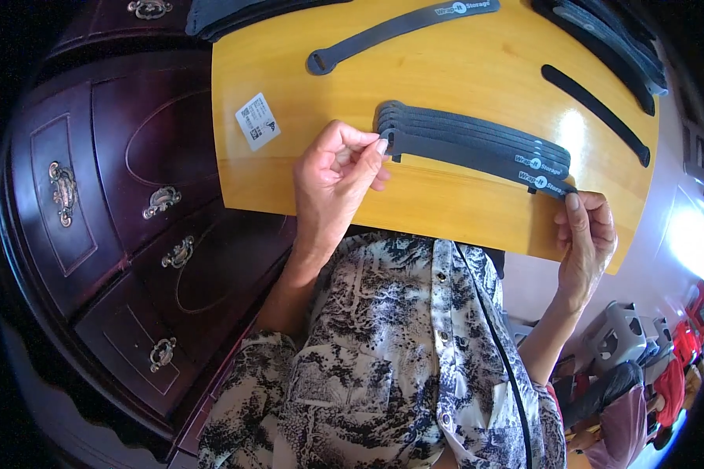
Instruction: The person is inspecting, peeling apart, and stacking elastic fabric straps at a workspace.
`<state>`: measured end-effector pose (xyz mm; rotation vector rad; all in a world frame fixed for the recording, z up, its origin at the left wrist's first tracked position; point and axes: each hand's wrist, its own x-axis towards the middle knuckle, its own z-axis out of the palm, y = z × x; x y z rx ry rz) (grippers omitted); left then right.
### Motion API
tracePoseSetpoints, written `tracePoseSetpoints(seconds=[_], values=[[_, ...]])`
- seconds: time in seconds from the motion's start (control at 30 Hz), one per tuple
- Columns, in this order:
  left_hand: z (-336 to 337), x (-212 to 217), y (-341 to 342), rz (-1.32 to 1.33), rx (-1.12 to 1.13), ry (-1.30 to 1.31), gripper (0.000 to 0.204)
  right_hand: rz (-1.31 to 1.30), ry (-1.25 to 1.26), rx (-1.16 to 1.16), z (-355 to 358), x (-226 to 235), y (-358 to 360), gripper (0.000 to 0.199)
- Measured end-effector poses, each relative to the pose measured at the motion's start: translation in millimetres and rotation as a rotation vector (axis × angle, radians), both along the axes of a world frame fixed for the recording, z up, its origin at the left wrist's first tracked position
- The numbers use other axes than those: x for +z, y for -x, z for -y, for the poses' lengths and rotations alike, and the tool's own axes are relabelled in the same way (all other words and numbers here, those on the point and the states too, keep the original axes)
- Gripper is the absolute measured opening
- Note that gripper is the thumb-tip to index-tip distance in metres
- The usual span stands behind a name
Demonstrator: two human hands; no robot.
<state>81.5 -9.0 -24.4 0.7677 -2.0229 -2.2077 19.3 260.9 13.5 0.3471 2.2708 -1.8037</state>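
Dark red wooden drawers [133,141] with ornate metal handles stand at nine o'clock; a glossy yellow wooden tabletop [465,86] spans eleven to three. At two o'clock, a long dark-grey fabric strap [469,155] lies along the near edge of a fanned stack of matching grey straps [473,125]. At twelve, the left hand [336,168] pinches its holed end; at three, the right hand [585,238] grips its printed end. Uneven pulling could skew it or drag its neighbours askew.
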Motion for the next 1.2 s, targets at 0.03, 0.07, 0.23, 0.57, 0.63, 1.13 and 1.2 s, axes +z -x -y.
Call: tracePoseSetpoints(seconds=[0.03,0.07,0.23,0.57,0.63,1.13,1.2], values=[[-0.1,-0.4,0.0,-0.004,-0.003,0.007,0.007,0.001,-0.001,0.000,0.4,0.5,-0.1,0.012],[-0.2,-0.8,-0.1,-0.009,-0.006,0.014,0.007,-0.004,-0.011,-0.005,1.0,1.0,-0.2,0.012],[-0.4,-1.9,-0.5,-0.021,-0.015,0.029,0.007,-0.013,-0.027,-0.011,2.0,0.2,-0.1,0.012],[-2.6,2.1,2.2,0.012,-0.014,0.100,0.010,-0.018,-0.013,-0.008,0.9,-0.2,0.5,0.011],[-1.7,1.8,2.1,0.014,-0.013,0.100,0.010,-0.021,-0.013,-0.009,1.9,0.4,0.7,0.011],[-4.1,3.3,4.3,0.045,0.003,0.118,0.012,-0.009,-0.032,-0.012,2.3,0.8,0.6,0.011],[-4.6,3.4,3.8,0.041,0.006,0.124,0.012,-0.006,-0.032,-0.011,2.3,0.3,0.8,0.011]])
